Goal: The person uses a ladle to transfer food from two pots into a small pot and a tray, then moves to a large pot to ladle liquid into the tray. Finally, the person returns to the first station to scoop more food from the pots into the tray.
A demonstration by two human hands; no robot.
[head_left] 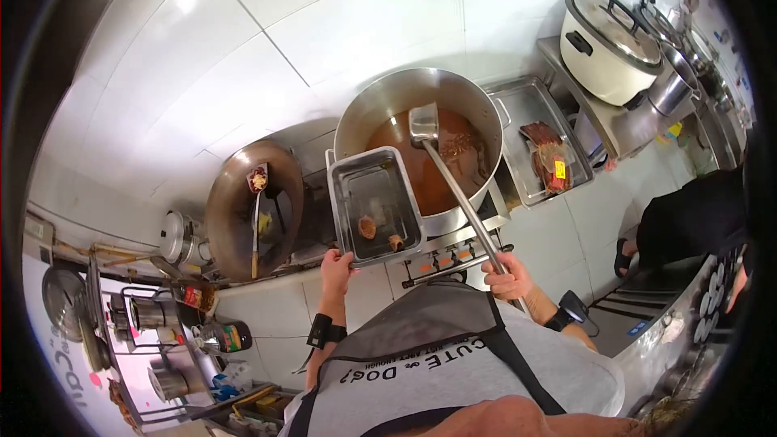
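Observation:
My left hand (pixel 337 270) grips the near corner of a rectangular metal tray (pixel 334 194), tilted beside and partly over the rim of a large stockpot (pixel 356 113). Two brown pieces of meat (pixel 367 227) lie at the tray's lower end. In my right hand (pixel 508 277) is the long handle of a metal ladle (pixel 424 121), its squarish head over the reddish-brown broth (pixel 409 170) inside the pot. Dark bits float at the broth's right side.
Left of the pot is a wok (pixel 222 226) with a long-handled utensil (pixel 256 226) in it. To the right, a metal tray (pixel 530 101) holds packaged meat (pixel 546 154) with a yellow label. A rice cooker (pixel 603 65) stands on a shelf. Another person's dark-clothed leg (pixel 684 214) shows at right.

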